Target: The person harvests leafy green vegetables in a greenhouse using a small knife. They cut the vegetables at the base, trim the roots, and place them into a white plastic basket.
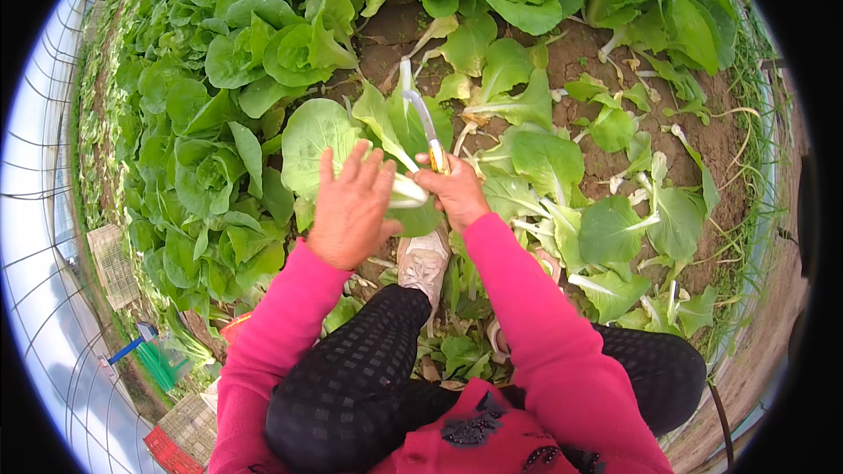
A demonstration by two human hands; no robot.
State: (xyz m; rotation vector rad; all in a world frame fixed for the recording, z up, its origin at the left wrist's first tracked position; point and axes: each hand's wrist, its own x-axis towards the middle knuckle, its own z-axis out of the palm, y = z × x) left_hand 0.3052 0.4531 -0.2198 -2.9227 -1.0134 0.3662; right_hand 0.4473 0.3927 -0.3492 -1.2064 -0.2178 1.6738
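Note:
My right hand (458, 187) grips the handle of a small curved knife (423, 115), its blade pointing up and away from me. Beside it my left hand (352, 204) is spread, its back to the camera, over a cut leafy green head (319, 138) with a white stem end (408, 192). That stem end lies between the two hands; whether the left palm or the right fingers bear on it is hidden. Broad green leaves extend beyond both hands, near the knife blade.
Dense rows of leafy greens (211, 168) grow ahead and to the left. Loose trimmed leaves (609, 227) litter the brown soil at the right. My shoe (423, 263) is just below the hands. Crates (115, 266), a red one (172, 451) among them, stand at the left edge.

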